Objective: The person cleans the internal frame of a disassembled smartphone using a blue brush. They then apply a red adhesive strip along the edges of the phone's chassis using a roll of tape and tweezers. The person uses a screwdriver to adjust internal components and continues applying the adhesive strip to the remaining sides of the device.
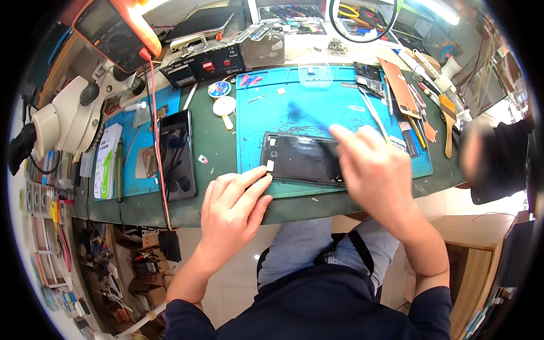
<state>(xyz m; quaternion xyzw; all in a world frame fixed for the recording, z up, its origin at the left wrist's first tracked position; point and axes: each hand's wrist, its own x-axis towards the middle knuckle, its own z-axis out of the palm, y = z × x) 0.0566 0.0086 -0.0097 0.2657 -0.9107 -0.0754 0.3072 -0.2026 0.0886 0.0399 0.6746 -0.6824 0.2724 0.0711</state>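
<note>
Dark shirt (pixel 300 306) on the near side of the mat (pixel 266 116). 2 hands, apart: left hand (pixel 235 207) at the mat's near left, fingertips touching the phone shell (pixel 306 161), which lies on the mat's near half; right hand (pixel 374 170), motion-blurred over the mat, gripping a tool (pixel 318 122). Left of the mat, 1 phone (pixel 177 153).

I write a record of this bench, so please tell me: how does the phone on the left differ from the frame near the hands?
Pose: the phone points away from the person; the frame lies crosswise.
Face: the phone's is plain and glossy; the frame has pale patches at its left end.
Touch: the left hand touches the frame; no hand touches the phone.
Both are dark and long.
</note>
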